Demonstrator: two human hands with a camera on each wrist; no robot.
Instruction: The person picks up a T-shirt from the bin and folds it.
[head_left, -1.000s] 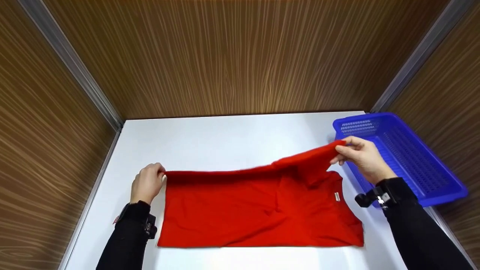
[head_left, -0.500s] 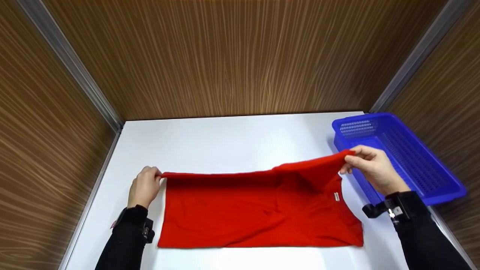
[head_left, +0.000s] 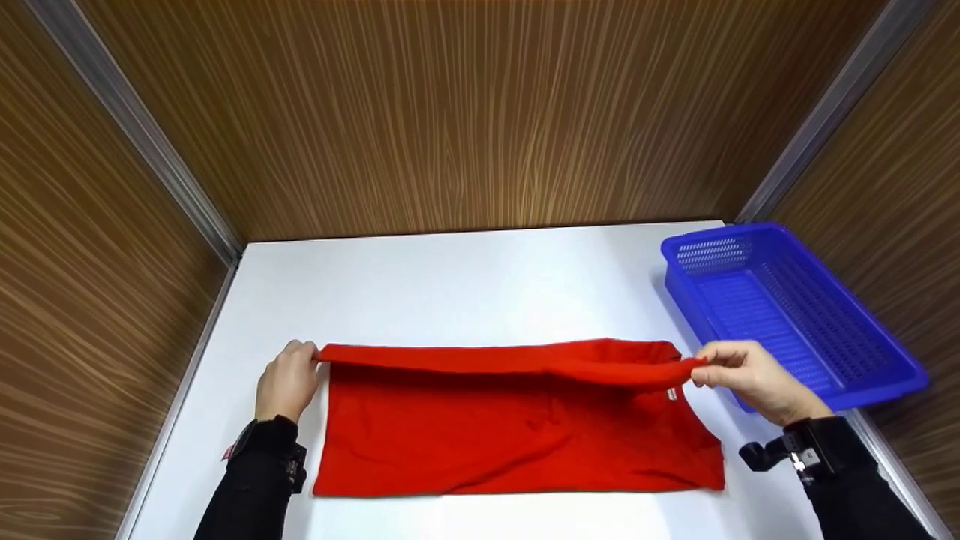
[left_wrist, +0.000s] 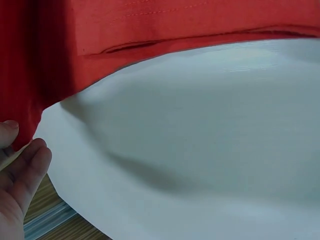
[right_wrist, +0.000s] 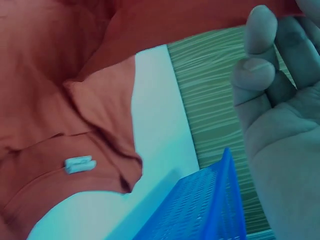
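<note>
A red shirt (head_left: 450,435) lies sideways across the white table, its neckline and small white label (head_left: 672,393) toward the right. Its far edge is lifted and folded over toward the near side, shading the cloth below. At the left end, my left hand (head_left: 288,381) pinches the corner of this raised edge; the left wrist view shows thumb and fingers (left_wrist: 31,172) at the cloth. My right hand (head_left: 754,379) pinches the other end of the fold between thumb and fingers, near the neckline. In the right wrist view the label (right_wrist: 80,164) and neckline show beside the hand.
A blue perforated plastic basket (head_left: 877,375) stands on the table (head_left: 450,285) at the right, just beyond my right hand. Wood-grain panels (head_left: 480,112) with metal corner strips enclose the table at the back and both sides.
My right hand has come down toward the near side and a little right, bringing the shirt's raised edge lower over the neckline. My left hand has shifted slightly left and nearer, still pinching its corner.
</note>
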